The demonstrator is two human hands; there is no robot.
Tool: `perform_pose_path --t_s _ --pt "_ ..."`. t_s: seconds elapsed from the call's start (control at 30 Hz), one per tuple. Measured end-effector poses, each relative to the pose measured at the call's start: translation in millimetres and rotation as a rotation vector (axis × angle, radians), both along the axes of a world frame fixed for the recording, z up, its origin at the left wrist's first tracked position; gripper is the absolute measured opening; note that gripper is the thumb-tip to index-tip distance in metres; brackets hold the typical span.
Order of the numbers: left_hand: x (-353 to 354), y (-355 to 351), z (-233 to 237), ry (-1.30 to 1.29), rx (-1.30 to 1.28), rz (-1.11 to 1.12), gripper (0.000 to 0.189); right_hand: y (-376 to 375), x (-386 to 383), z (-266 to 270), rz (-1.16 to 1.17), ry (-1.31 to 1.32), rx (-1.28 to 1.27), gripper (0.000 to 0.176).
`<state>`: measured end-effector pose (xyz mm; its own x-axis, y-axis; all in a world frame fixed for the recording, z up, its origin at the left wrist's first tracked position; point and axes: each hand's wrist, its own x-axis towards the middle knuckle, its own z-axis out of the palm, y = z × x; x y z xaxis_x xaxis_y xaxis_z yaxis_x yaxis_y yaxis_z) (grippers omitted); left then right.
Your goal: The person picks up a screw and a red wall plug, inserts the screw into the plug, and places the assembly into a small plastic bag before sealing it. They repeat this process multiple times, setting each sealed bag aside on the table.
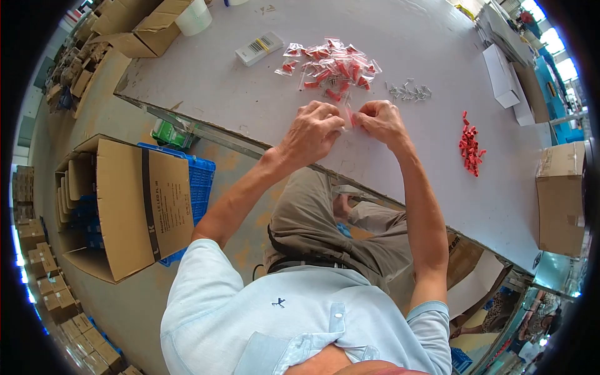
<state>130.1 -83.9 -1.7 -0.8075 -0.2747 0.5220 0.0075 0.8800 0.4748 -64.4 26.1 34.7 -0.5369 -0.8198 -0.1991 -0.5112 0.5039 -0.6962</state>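
Between my two hands, just above the grey tabletop (275, 94), is a small clear plastic bag (349, 116) with red showing on it. My left hand (312, 132) pinches its left side, thumb and fingers pressed together. My right hand (382, 122) is closed at its right side; its fingertips partly cover the bag. Just beyond my hands lies a heap of small clear bags with red pieces inside (340, 65). Several small silvery screws (409, 92) are scattered to the right of the heap. Farther right is a loose pile of small red plastic pieces (470, 149).
A white pack with a barcode label (259, 49) lies left of the heap. A white roll (194, 17) and an open cardboard box (140, 31) stand at the far left. Cardboard boxes (562, 197) line the right edge. Left of me, a large carton (134, 206) rests by a blue crate (203, 187).
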Motion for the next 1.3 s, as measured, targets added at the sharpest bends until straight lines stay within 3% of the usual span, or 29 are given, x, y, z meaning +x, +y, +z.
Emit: perform_pose_path --t_s 0.2,0.37,0.67,0.77,0.83,0.87,0.93,0.97,1.03,1.3 --pt "-1.3 7.2 2.5 -0.003 -0.049 -0.056 0.022 33.2 -2.3 -7.0 -0.085 -0.334 -0.117 0.020" --pt "-4.2 6.0 4.3 -0.025 -0.097 -0.067 0.022 58.5 -6.8 -17.5 -0.220 -0.577 -0.397 0.010" --pt "-10.8 4.9 13.0 -0.025 -0.149 -0.030 0.021 92.7 -16.7 -24.0 -0.347 -0.552 -0.599 0.007" --pt "-10.6 24.0 31.6 0.163 -0.232 0.065 0.020 100.3 -12.9 -20.4 -0.329 -0.587 -0.657 0.008" --pt "-14.6 45.0 36.6 0.108 0.403 0.057 0.021 105.1 -9.3 -16.2 -0.326 -0.590 -0.696 0.008" --pt "-19.3 53.7 35.8 0.112 0.400 0.061 0.021 107.3 -8.2 -12.7 -0.322 -0.591 -0.733 0.009" --pt "-32.2 68.3 30.3 -0.067 1.078 -0.056 0.027 113.4 -3.5 -0.9 -0.304 -0.585 -0.780 0.008" --pt "-38.5 72.7 27.6 -0.067 1.075 -0.062 0.027 117.3 -1.3 2.6 -0.294 -0.580 -0.825 0.007" --pt "-50.4 81.4 24.0 -0.024 1.482 -0.201 0.030 125.5 -0.3 4.4 -0.286 -0.566 -0.849 0.007" --pt "-74.6 105.5 18.1 0.046 1.501 -0.155 0.015 152.6 2.2 -4.9 -0.317 -0.506 -0.856 0.006"
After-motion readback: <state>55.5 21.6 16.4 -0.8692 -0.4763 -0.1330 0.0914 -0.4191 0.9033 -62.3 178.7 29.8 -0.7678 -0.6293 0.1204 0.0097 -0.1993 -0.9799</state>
